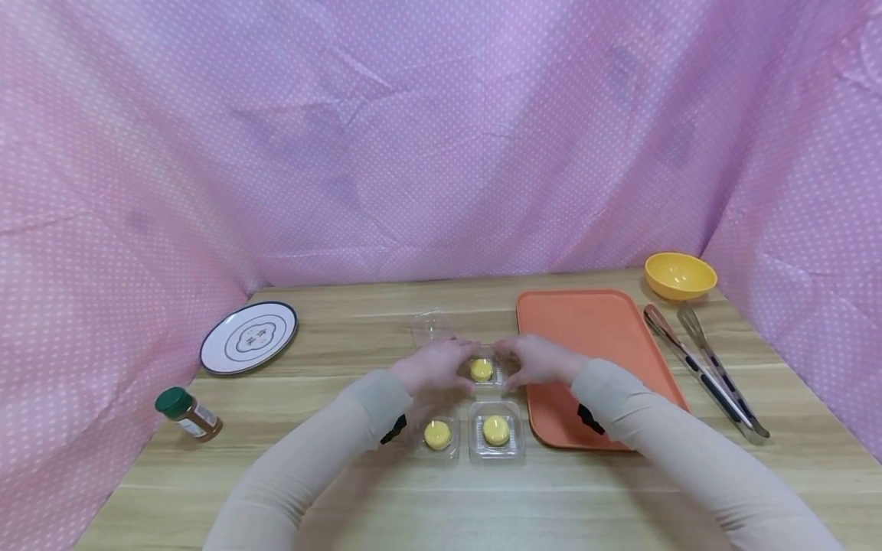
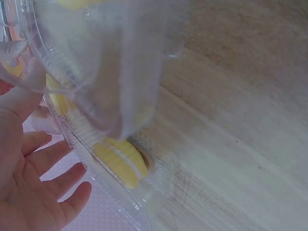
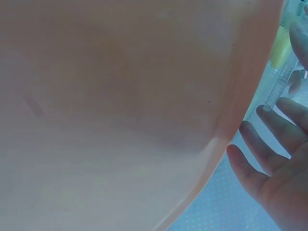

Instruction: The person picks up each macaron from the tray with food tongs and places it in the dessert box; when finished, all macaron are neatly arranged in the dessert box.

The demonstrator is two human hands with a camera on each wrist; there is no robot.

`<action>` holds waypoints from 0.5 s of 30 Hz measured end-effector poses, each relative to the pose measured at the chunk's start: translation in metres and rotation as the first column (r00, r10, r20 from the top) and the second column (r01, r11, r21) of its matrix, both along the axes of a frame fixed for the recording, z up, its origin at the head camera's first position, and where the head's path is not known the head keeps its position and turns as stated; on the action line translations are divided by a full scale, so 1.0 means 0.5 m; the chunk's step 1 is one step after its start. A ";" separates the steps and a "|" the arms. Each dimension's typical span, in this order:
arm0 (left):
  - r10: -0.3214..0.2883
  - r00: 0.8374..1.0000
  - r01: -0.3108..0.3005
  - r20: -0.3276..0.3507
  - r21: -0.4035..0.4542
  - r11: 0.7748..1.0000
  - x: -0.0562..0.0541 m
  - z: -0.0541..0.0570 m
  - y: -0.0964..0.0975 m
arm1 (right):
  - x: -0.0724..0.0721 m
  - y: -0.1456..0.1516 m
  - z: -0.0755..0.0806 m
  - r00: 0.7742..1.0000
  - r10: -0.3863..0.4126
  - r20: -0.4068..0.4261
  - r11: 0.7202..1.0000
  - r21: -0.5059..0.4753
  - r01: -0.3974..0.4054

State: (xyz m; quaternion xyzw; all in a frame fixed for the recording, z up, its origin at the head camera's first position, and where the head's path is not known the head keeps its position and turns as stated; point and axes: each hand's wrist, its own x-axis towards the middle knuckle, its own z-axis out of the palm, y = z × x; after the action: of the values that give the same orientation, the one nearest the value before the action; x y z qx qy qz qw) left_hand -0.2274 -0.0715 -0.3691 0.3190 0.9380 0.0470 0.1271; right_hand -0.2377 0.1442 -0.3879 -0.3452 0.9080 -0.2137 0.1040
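Note:
In the head view, my left hand (image 1: 436, 364) and right hand (image 1: 542, 358) flank a small clear plastic box (image 1: 498, 376) with a yellow macaron (image 1: 481, 370) inside. Both hands' fingers are spread loosely, fingertips right at the box's sides. Nearer to me are two more clear boxes, the left with a macaron (image 1: 437, 435) and the right with another macaron (image 1: 496, 430). A raised clear lid (image 1: 430, 325) shows behind my left hand, which hides what lies below it. The left wrist view shows relaxed fingers (image 2: 74, 199) beside a boxed macaron (image 2: 120, 161) with pale filling.
An orange tray (image 1: 586, 329) lies under my right forearm. Beyond it are tongs (image 1: 696, 367), a slotted metal utensil (image 1: 696, 325) and a yellow bowl (image 1: 678, 277). On the left are a patterned plate (image 1: 223, 340) and a green-capped jar (image 1: 189, 413) on its side. Pink dotted cloth (image 1: 441, 153) surrounds the table.

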 end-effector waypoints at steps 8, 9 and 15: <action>-0.014 1.000 0.014 -0.013 0.021 1.000 -0.002 0.002 -0.008 | 0.002 -0.001 0.006 1.000 0.005 -0.006 1.000 0.008 -0.005; -0.012 1.000 0.012 -0.015 0.030 0.999 -0.002 0.003 -0.010 | 0.002 0.000 0.006 1.000 0.005 -0.010 1.000 0.011 -0.005; 0.015 1.000 -0.014 -0.013 0.064 0.998 -0.005 0.013 -0.023 | 0.004 0.002 0.004 0.999 -0.003 -0.042 0.999 0.034 0.004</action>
State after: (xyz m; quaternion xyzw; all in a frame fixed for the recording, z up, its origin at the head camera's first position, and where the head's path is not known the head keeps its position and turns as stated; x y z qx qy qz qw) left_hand -0.2298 -0.0828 -0.3626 0.3165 0.9391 0.0756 0.1101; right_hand -0.2359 0.1453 -0.3860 -0.3462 0.9140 -0.1912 0.0903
